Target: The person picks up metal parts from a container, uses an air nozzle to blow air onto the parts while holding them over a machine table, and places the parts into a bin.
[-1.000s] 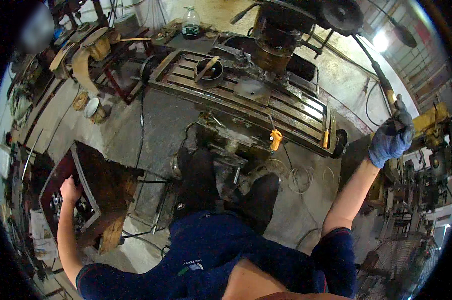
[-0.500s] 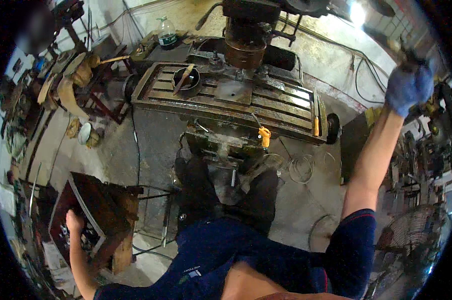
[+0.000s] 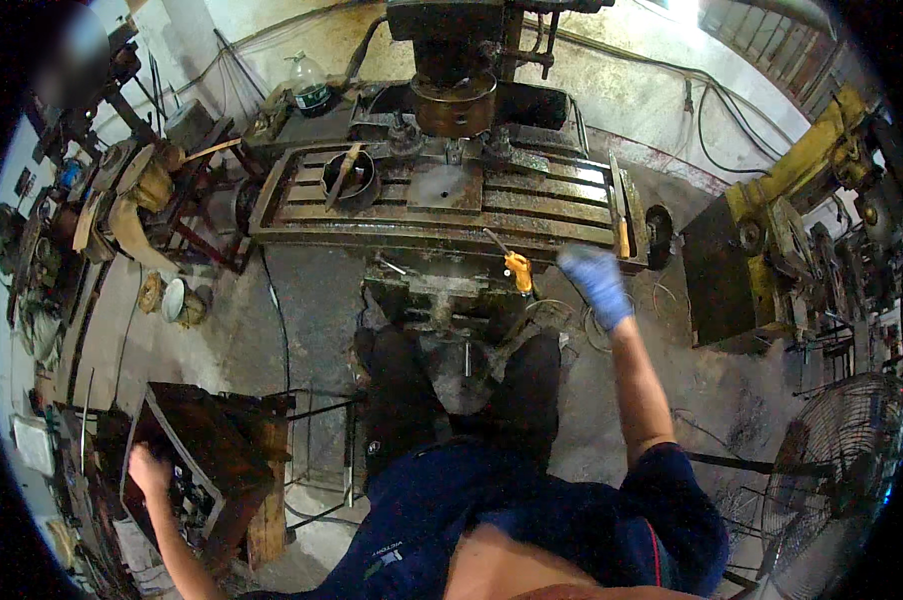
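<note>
Left hand [image 3: 150, 468] is gripping the wooden box [image 3: 212, 450] rim; gloved right hand [image 3: 596, 286], fingers loosely released, is hovering near the yellow handle [image 3: 519, 272]; better approaching it slowly.

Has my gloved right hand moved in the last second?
Yes. The right hand has come down from high at the right, near the yellow machine, toward the front edge of the milling table, beside the orange-handled tool.
</note>
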{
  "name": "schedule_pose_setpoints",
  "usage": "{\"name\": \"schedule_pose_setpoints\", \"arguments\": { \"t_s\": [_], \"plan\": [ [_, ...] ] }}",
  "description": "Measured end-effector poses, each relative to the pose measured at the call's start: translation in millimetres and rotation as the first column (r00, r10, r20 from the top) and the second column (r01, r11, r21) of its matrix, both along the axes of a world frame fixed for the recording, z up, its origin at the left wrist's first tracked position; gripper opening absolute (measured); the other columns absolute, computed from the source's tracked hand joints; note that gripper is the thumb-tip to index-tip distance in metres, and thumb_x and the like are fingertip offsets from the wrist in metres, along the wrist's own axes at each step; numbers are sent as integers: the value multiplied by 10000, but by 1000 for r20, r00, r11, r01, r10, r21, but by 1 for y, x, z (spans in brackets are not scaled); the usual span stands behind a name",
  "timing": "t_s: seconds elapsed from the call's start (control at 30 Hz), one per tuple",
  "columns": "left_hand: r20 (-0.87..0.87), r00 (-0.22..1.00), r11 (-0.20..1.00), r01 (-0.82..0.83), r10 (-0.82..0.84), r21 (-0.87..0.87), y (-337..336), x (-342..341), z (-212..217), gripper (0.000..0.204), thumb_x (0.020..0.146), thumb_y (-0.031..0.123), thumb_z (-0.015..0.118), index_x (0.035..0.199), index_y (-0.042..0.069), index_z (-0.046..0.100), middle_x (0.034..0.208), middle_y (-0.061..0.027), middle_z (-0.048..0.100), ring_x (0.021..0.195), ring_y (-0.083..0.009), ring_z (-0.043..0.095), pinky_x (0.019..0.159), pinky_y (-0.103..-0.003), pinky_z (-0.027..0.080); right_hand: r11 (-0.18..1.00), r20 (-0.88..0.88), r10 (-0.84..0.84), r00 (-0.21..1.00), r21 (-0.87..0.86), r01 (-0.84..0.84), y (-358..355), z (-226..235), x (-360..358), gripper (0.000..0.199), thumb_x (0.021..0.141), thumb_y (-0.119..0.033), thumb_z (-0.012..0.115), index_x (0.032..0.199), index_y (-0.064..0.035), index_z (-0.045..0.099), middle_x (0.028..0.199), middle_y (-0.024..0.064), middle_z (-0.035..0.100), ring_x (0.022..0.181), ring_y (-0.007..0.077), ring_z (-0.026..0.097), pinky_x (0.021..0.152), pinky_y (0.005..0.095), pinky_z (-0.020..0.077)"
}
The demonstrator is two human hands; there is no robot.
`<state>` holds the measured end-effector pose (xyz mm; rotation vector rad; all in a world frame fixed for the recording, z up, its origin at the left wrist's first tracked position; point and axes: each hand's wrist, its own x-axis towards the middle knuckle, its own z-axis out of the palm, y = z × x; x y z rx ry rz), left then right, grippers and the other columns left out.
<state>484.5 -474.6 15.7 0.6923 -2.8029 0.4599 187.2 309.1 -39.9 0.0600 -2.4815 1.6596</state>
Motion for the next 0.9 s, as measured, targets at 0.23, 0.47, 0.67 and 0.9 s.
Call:
{"name": "schedule_pose_setpoints", "arguments": {
  "t_s": [0.23,0.47,0.67,0.9],
  "plan": [
    [-224,967,968,-61,117,242,-5,-77,86,260,730,149,579,931,-16,566,887,-224,583,856,-359,569,730,-423,446,953,347,118,931,-304,-7,-48,-145,-26,323,751,-218,689,1001,-33,601,899,-8,585,828,108,521,766,258,419],
    [-186,981,920,15,63,392,50,-65,87,214,724,165,614,814,-18,551,720,-149,588,594,-246,606,536,-359,467,951,530,-19,848,-252,178,-64,-125,-7,362,734,-276,704,1015,-80,584,860,-16,579,748,70,534,671,223,415],
    [187,981,796,-81,-41,599,56,-10,61,244,671,126,640,855,-30,603,707,-180,614,542,-259,600,549,-369,474,967,271,-141,952,-169,191,-70,-150,-18,370,740,-233,700,1001,3,584,805,-1,535,703,96,475,638,273,404],
    [321,938,757,-114,-131,644,63,-37,23,358,702,203,652,1014,43,579,851,-150,635,687,-272,633,622,-381,502,938,-84,-116,990,-338,81,-62,-70,1,583,757,-184,692,1239,9,428,1085,58,526,837,157,500,772,294,425]
  ]
}}
